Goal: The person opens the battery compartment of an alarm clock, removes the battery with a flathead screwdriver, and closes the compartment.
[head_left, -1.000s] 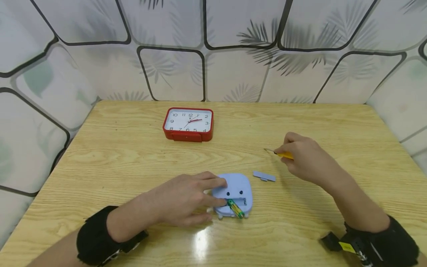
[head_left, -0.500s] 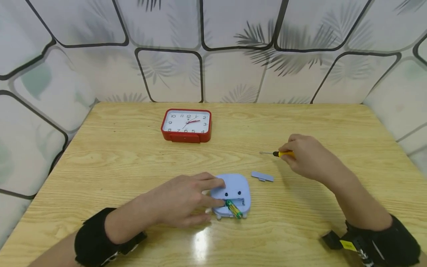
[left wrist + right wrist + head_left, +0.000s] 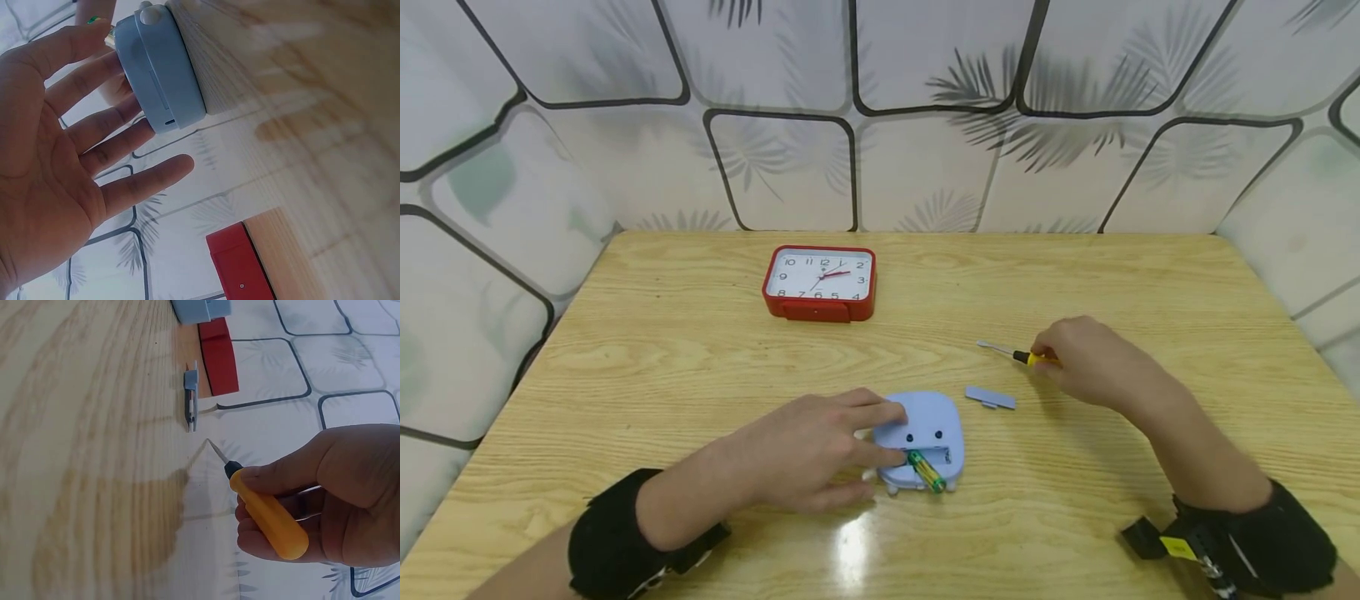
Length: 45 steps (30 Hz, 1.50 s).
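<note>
A small light-blue device (image 3: 928, 412) with two dark knobs lies back side up on the table, its battery compartment uncovered. One green battery (image 3: 927, 472) sits tilted there, one end in the compartment and the other over the edge. My left hand (image 3: 808, 450) rests on the device's left side with extended fingers; the left wrist view shows the palm beside the blue casing (image 3: 165, 75). Above the table on the right, my right hand (image 3: 1093, 367) grips a screwdriver (image 3: 269, 515) by its yellow handle, the metal tip pointing left. Between them lies the blue battery cover (image 3: 990, 397).
A red alarm clock (image 3: 820, 310) with a white dial stands farther back, left of centre. Behind the wooden table (image 3: 625, 350) rises a patterned backdrop (image 3: 925, 167). Both wrists wear black straps (image 3: 625, 525).
My right hand has come down slightly toward the table, and the screwdriver has turned so more of its shaft shows. The left hand, device and battery stay put.
</note>
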Motion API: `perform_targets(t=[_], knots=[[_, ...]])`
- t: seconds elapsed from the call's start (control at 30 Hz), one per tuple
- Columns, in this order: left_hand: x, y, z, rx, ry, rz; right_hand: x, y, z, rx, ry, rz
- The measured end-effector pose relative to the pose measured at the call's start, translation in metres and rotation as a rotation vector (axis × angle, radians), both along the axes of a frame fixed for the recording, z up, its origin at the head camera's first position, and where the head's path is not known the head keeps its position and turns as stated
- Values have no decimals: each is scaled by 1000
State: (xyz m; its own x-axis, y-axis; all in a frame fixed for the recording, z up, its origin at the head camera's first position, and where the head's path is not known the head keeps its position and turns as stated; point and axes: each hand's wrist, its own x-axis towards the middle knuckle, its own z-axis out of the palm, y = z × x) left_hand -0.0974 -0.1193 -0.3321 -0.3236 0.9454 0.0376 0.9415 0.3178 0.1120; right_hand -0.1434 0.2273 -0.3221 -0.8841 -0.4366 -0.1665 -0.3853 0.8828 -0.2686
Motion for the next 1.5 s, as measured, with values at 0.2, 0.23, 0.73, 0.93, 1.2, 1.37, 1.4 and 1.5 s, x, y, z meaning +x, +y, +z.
perform_targets(t=[0.2, 0.23, 0.73, 0.93, 1.2, 1.37, 1.4, 1.5], knots=[[0, 0, 0, -3, 7, 1, -2, 1, -3, 13, -20, 22], [0, 0, 0, -2, 8, 1, -2, 2, -4, 17, -25, 26], [1, 0, 0, -23, -8, 11, -5, 1, -10, 28, -52, 44], [1, 0, 0, -22, -3, 9, -3, 0, -7, 28, -41, 28], [0, 0, -1, -21, -5, 6, 10, -14, 2, 12, 92, 73], [0, 0, 0, -37, -15, 12, 25, -30, 6, -82, 228, 185], [0, 0, 0, -39, -17, 13, 28, -33, 7, -99, 246, 204], [0, 0, 1, -39, -17, 14, 35, -42, 7, -158, 297, 270]])
